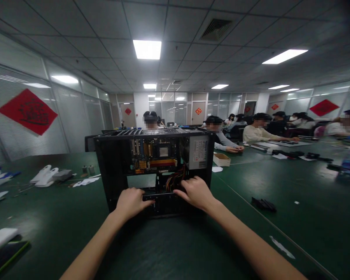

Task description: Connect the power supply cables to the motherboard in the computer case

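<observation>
Two bare forearms reached over green table (61, 217), left hand (130, 202) and right hand (196, 191) rested on open computer case (105, 171), fingers curled narrow on its lower drive bay (160, 197), motherboard (153, 153) above.

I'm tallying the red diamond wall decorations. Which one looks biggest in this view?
The red diamond on the left wall blinds, beside the open computer case, looks biggest; the right-wall diamond and those on the far doors look smaller.

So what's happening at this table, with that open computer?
A person has both hands inside an open computer case standing on a green table. The left hand and the right hand rest on a dark part low in the case, near a bundle of cables. The motherboard and power supply show above. Other people sit working further along the table.
</observation>
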The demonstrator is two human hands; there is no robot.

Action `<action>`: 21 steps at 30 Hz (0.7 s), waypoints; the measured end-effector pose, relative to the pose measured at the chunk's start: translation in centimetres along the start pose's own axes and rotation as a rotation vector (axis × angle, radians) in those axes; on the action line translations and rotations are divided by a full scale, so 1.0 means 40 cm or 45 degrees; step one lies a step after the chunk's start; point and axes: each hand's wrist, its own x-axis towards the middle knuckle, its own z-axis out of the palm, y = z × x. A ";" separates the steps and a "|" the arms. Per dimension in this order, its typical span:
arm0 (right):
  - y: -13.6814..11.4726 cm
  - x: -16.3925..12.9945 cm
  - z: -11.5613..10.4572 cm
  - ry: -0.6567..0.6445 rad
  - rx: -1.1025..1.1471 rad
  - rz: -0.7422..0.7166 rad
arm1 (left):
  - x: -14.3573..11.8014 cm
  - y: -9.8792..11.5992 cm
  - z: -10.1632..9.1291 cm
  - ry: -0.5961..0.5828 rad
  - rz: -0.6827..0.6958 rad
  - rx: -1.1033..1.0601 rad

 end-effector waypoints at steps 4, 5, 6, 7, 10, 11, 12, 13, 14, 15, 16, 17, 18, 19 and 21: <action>-0.078 0.110 0.014 -0.228 0.556 0.183 | 0.000 0.004 -0.003 -0.010 -0.012 -0.005; -0.090 0.136 0.028 -0.316 0.662 0.184 | -0.001 0.004 -0.003 -0.008 -0.014 -0.004; -0.098 0.159 0.044 -0.418 0.748 0.177 | -0.002 0.003 -0.003 -0.006 -0.015 -0.002; -0.102 0.179 0.061 -0.505 0.823 0.173 | -0.004 0.002 -0.003 -0.008 -0.016 -0.003; -0.094 0.213 0.102 -0.530 1.092 0.283 | -0.005 -0.008 -0.005 -0.028 0.004 -0.033; -0.088 0.218 0.108 -0.467 1.241 0.372 | -0.003 -0.012 -0.008 -0.043 0.022 -0.077; -0.081 0.221 0.110 -0.390 1.424 0.472 | 0.001 -0.016 -0.012 -0.053 0.044 -0.150; -0.076 0.223 0.107 -0.315 1.634 0.565 | 0.009 -0.018 -0.019 -0.057 0.075 -0.261; -0.071 0.225 0.100 -0.250 1.852 0.638 | 0.019 -0.020 -0.029 -0.058 0.112 -0.406; -0.069 0.226 0.091 -0.189 2.052 0.683 | 0.032 -0.019 -0.040 -0.053 0.154 -0.574; -0.070 0.228 0.079 -0.128 2.208 0.702 | 0.047 -0.016 -0.054 -0.039 0.199 -0.742; -0.072 0.229 0.066 -0.072 2.312 0.699 | 0.064 -0.011 -0.069 -0.025 0.244 -0.892; -0.075 0.231 0.053 -0.025 2.367 0.687 | 0.080 -0.005 -0.085 -0.011 0.283 -1.007; -0.079 0.233 0.039 0.010 2.388 0.670 | 0.095 0.003 -0.101 -0.005 0.317 -1.081; -0.085 0.235 0.014 0.074 2.388 0.639 | 0.118 0.021 -0.127 -0.004 0.380 -1.183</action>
